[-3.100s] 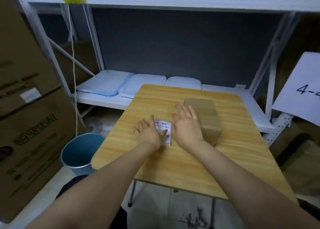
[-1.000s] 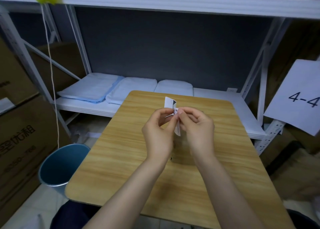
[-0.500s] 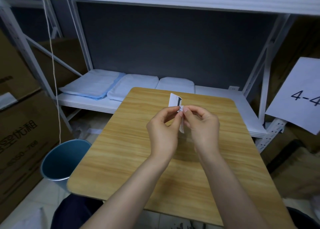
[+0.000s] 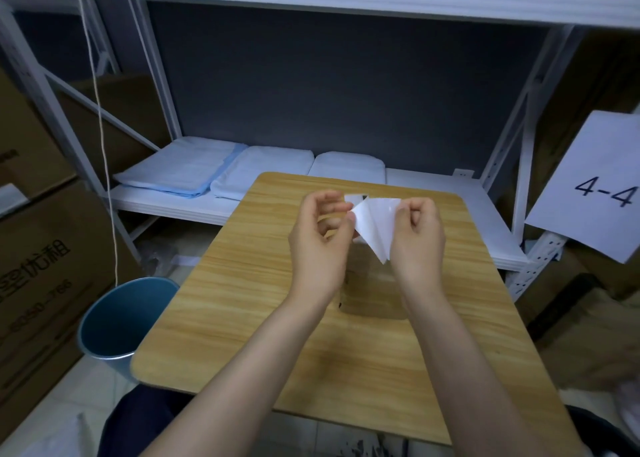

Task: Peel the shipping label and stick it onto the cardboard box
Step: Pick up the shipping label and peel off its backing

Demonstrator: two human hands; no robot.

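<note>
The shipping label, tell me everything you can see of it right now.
The shipping label is thin white paper, held in the air above the wooden table, over the cardboard box. It is splitting into two sheets: the left hand pinches one corner, the right hand pinches the other sheet, and they spread in a wedge. Only blank, slightly glossy white faces show; no print is visible.

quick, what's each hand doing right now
Left hand: pinching one corner of the shipping label.
Right hand: pinching the label's other layer, held above the cardboard box.
</note>
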